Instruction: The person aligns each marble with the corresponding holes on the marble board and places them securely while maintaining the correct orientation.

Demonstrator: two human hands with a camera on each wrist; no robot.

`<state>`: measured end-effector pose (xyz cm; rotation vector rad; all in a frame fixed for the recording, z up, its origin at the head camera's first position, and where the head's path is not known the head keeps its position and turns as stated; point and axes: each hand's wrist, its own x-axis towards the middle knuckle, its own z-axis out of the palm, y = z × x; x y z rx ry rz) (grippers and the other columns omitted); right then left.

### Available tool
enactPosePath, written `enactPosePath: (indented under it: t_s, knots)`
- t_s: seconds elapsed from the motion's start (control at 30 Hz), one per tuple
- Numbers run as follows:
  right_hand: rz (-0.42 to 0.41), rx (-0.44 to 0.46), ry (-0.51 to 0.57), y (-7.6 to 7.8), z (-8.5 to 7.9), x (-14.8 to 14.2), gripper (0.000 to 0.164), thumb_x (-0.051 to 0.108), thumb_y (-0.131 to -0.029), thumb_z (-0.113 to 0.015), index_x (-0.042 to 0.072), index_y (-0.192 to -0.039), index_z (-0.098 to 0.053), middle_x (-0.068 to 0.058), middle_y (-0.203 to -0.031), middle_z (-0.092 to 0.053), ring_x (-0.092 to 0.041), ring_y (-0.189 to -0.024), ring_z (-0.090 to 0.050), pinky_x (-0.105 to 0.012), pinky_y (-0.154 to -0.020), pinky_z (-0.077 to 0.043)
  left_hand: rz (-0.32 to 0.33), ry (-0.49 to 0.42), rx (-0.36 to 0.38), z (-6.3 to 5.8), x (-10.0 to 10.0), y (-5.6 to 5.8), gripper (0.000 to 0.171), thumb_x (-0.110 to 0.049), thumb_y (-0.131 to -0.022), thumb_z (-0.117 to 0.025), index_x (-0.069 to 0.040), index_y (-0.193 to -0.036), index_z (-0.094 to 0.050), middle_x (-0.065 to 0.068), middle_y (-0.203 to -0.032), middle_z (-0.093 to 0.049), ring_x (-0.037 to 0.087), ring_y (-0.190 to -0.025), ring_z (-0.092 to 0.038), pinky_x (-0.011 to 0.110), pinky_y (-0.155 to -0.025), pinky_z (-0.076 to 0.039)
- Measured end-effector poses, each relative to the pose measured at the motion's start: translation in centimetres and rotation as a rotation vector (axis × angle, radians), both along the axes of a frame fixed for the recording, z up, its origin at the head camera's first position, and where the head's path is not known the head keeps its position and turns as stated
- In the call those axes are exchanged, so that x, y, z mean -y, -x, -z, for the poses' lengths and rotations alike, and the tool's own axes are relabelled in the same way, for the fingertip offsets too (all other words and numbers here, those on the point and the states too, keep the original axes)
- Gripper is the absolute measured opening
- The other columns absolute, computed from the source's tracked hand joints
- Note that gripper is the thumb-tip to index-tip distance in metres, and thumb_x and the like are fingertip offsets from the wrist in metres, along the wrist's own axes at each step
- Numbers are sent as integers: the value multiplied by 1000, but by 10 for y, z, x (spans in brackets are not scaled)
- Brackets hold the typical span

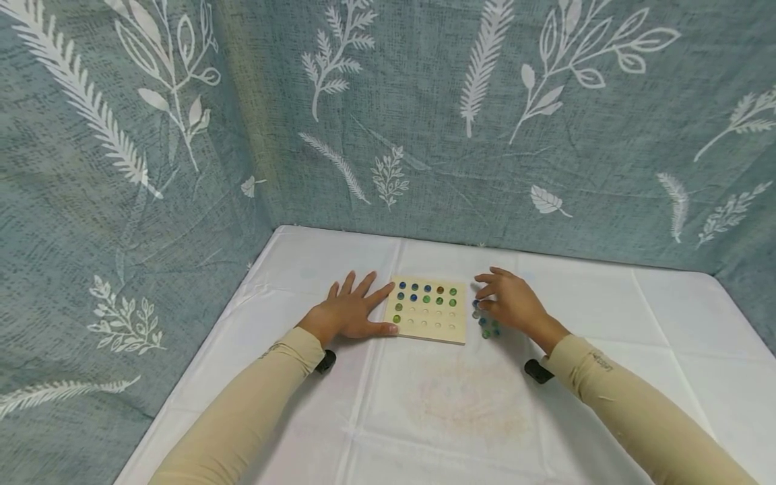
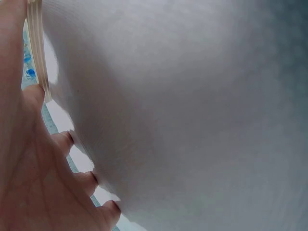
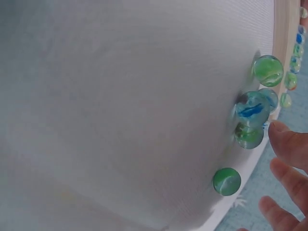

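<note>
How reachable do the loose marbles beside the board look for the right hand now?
Yes, most likely: the right hand is right beside the loose marbles, with nothing visible blocking its fingers. The left hand rests at the board's opposite side, out of the way.

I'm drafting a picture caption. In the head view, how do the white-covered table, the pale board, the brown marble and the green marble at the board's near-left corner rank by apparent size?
1. White-covered table
2. Pale board
3. Brown marble and green marble: they look alike, so unranked.
</note>
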<state>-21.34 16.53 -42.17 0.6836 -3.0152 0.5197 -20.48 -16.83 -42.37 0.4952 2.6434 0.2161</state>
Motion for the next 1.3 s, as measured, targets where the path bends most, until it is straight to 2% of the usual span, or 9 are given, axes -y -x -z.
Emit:
enactPosePath:
  t_s: [0.3,0.67,1.3]
  knots:
    - [15,22,-18,2,3,-1,16,8,-93,-74,5,-105,-83,-17,-144,-65,-48,-147,-45,-61,-119,-40,-1,5,1,-2,-4,-1,93,-77,-95,-51,-38,-169,-9,8,-178,4,47,-162,9,68,-129,-3]
    - [5,11,-47,5,2,-1,11,9,-91,-77,6,-100,-84,-17,-142,-67,-46,-148,-45,-60,-119,-41,-3,5,-10,-3,-4,-1,93,-76,-95,-52,-38,-169,-10,8,-178,3,47,-162,8,69,-129,-4]
    - [-24,2,34,5,-3,8,17,8,-91,-78,3,-107,-83,-17,-144,-65,-43,-150,-43,-60,-117,-43,-12,3,-13,-3,-1,-2,92,-76,-95,-52,-37,-169,-12,9,-178,2,48,-162,7,69,-129,-5]
